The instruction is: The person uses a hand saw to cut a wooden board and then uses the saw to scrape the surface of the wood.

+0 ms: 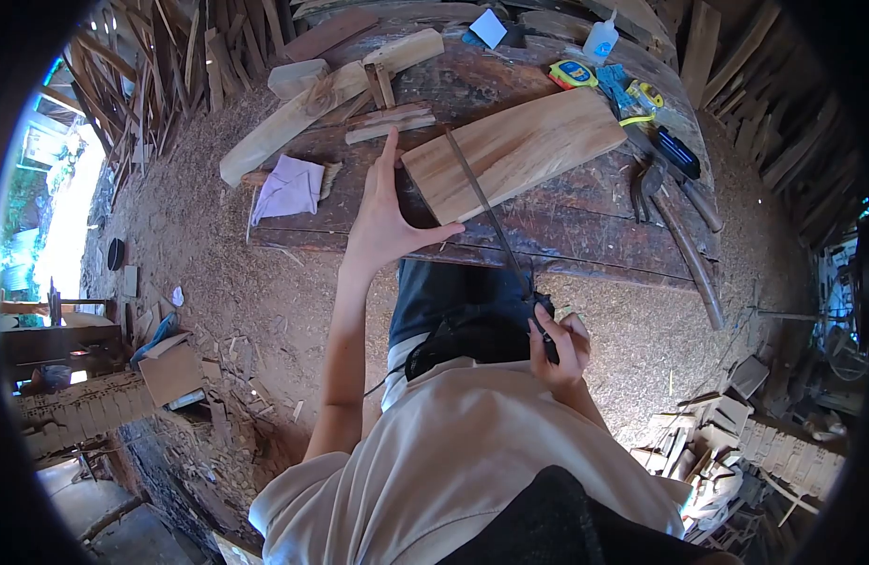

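A flat wooden board [519, 151] lies at a slant on the dark workbench [585, 221]. Beside its left end is my left hand [387, 217], thumb and fingers spread wide, with nothing held; the thumb tip is near the board's lower left corner. My right hand [559, 350], below the bench edge, is wrapped round the black handle of a long thin tool [491, 212], which looks like a file. Its blade runs up and leftward across the left part of the board. Whether the blade touches the wood cannot be made out.
Wood pieces [335, 94] and a folded cloth [289, 185] lie on the bench's left. Toward the right are a tape measure [573, 73], a glue bottle [601, 38], a black case [677, 153] and a hammer [684, 235] whose handle overhangs the front edge.
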Motion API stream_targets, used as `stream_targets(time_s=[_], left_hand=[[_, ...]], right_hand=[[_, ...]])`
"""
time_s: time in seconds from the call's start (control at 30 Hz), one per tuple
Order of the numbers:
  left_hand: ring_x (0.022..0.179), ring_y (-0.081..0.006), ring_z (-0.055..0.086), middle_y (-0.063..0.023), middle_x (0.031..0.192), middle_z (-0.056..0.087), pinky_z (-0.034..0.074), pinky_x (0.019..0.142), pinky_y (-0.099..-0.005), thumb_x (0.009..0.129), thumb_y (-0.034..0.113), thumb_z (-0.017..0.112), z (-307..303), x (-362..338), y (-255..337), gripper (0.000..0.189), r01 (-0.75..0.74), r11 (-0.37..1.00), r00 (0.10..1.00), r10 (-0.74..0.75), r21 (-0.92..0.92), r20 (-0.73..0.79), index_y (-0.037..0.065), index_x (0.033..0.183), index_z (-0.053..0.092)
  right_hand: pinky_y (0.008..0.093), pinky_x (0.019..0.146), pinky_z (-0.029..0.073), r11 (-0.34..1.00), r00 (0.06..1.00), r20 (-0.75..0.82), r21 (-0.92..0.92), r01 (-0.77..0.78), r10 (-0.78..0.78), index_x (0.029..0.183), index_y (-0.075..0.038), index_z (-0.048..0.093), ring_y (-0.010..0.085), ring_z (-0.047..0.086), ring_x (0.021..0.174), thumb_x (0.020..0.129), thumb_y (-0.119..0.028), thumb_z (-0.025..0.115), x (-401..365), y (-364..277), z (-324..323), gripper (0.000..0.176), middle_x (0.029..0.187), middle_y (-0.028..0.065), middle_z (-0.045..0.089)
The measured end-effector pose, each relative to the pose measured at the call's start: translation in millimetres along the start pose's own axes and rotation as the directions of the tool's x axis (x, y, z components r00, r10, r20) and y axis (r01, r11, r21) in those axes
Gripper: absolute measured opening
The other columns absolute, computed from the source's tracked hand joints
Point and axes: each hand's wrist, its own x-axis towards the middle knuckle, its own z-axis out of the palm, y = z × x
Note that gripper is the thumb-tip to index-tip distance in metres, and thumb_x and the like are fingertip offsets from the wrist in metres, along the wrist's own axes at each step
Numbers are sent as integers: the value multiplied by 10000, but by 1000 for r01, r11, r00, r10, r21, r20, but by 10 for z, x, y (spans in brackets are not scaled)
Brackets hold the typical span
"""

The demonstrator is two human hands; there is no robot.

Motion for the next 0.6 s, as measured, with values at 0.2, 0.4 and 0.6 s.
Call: stream_targets(time_s=[0.2,0.4,0.6], left_hand=[[1259,-395,496,-252,1374,462,422,1073,-485,578,411,964,-5,5,-5,1396,11,1000,1000,-11,13,-16,56,1599,80],[1258,-396,500,-246,1345,474,428,1066,-484,581,417,960,3,2,13,1392,-2,1000,1000,2,25,-7,56,1598,81],[1260,-405,499,-248,1341,475,429,1065,-486,588,427,953,-15,8,22,1378,0,1000,1000,0,18,-17,58,1596,90]], right_hand=[[311,479,326,1000,999,-35,14,-11,11,1096,54,696,187,408,470,684,122,759,-66,9,22,421,704,78,659],[309,480,325,1000,1000,-30,14,1,-1,1096,46,698,189,410,483,682,123,759,-42,1,47,425,731,87,670],[308,480,323,1000,999,-28,15,-21,21,1089,45,699,190,409,487,687,123,760,-93,20,36,414,747,90,671]])
